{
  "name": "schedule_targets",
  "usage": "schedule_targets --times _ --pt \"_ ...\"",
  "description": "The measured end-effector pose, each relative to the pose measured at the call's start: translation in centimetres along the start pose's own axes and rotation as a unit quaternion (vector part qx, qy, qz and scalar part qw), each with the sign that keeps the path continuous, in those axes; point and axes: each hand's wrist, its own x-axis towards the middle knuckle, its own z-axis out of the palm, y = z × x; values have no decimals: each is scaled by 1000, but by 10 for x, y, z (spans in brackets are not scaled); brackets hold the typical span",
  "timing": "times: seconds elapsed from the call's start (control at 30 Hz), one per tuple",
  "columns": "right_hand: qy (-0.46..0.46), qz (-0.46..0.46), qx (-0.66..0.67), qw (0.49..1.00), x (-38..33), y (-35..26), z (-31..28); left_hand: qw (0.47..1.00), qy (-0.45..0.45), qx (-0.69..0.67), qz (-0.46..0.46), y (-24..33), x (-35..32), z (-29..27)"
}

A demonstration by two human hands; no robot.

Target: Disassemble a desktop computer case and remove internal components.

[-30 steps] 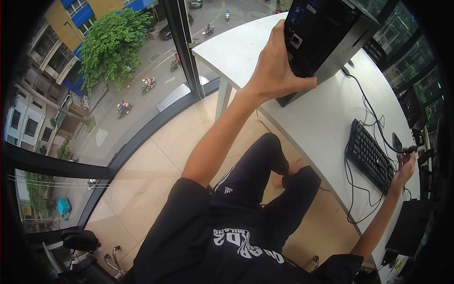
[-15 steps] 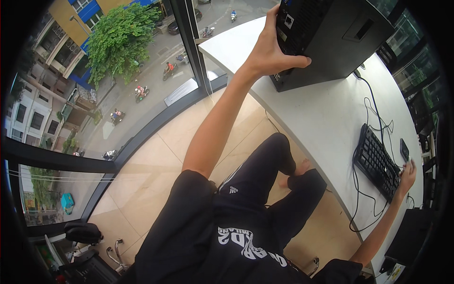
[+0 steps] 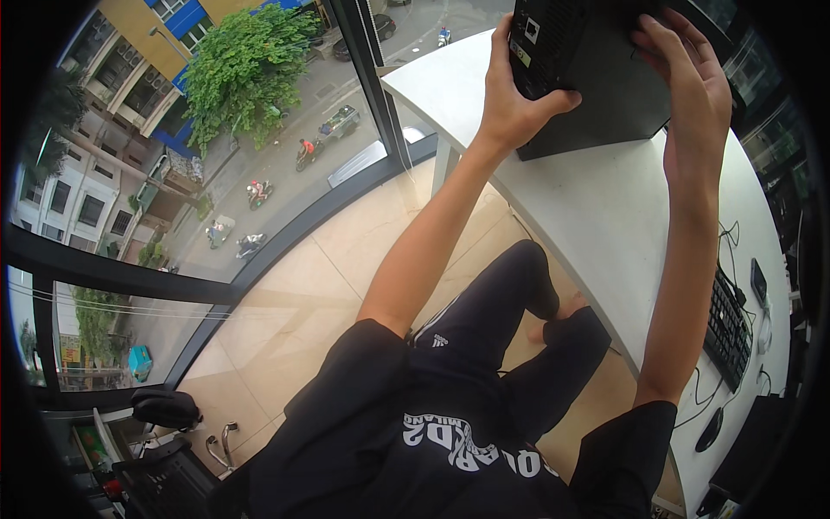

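A black computer tower (image 3: 592, 112) stands on the white desk, its rear ports turned to the left. My left hand (image 3: 523, 99) grips its rear edge, with the thumb on the side panel and the fingers around the back. Against the side panel, near where a recessed latch showed earlier, my right hand (image 3: 692, 69) has its fingers curled. The fingertips are partly in shadow, and the latch is hidden behind them. My right forearm crosses over the desk and covers part of the black keyboard (image 3: 731, 342).
On the right of the white desk (image 3: 596, 225) lie a dark phone (image 3: 758, 281), tangled black cables (image 3: 729, 238) and a black mouse (image 3: 710, 430). Tall windows and a dark frame (image 3: 259, 268) border the left. A black chair (image 3: 164, 476) stands at the lower left.
My right hand has left the keyboard's far end and moved up to the tower's side panel. The left hand keeps its hold. The view has shifted slightly.
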Motion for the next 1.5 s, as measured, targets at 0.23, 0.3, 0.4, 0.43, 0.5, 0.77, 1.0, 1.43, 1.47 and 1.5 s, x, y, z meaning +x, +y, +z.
schedule_targets --times 0.23,0.3,0.4,0.43,0.5,0.77,1.0,1.43,1.47,1.5 --pt "54 -14 13 998 5 35 -5 998 -4 -22 -53 19 -3 -5" --pt "42 4 25 999 2 31 -3 995 -14 -33 -89 26 -2 -5" --pt "34 19 12 999 5 36 -8 994 -19 -34 -106 29 -2 -4" --pt "38 16 -14 999 7 39 -12 992 -16 -44 -114 29 -2 -1" --pt "39 2 -1 999 12 41 -17 991 -16 -51 -122 18 -1 -5" --pt "-10 -35 -109 993 -11 -25 -4 994 -11 -20 -109 30 -1 3" --pt "16 -43 -76 996 7 10 2 996 31 -33 -76 17 -5 -1" --pt "31 -50 -111 992 -1 -9 -9 993 38 6 -116 18 -5 -3" --pt "41 -77 -122 989 -4 -9 -10 992 40 11 -118 18 -5 -2" --pt "41 -80 -126 988 -5 -12 -12 991 37 17 -127 20 -4 -2"
